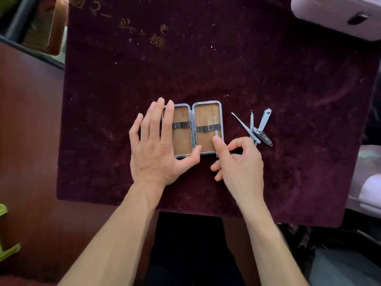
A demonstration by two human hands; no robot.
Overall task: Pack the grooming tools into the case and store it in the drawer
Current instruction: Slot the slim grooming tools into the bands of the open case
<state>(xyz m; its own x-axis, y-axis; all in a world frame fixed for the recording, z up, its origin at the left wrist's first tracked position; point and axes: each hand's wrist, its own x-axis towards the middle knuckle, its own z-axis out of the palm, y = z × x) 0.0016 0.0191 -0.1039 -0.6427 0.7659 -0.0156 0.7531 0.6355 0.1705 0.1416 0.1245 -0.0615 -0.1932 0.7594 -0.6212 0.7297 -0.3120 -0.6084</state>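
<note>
As the left hand [153,149] lay flat and spread across the left half of the open case [192,129], hiding that side's outer edge, the right hand [239,162] pinched a thin metal tool [215,129] tucked under the elastic strap of the right half. The tool's lower end was hidden behind the fingers. Tweezers [244,126] and nail clippers [262,129] lay crossed on the maroon cloth [206,58] just right of the case.

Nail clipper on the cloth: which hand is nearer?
Right. The right hand sits just beside the nail clipper; the left hand rests across the open case, farther away.
</note>
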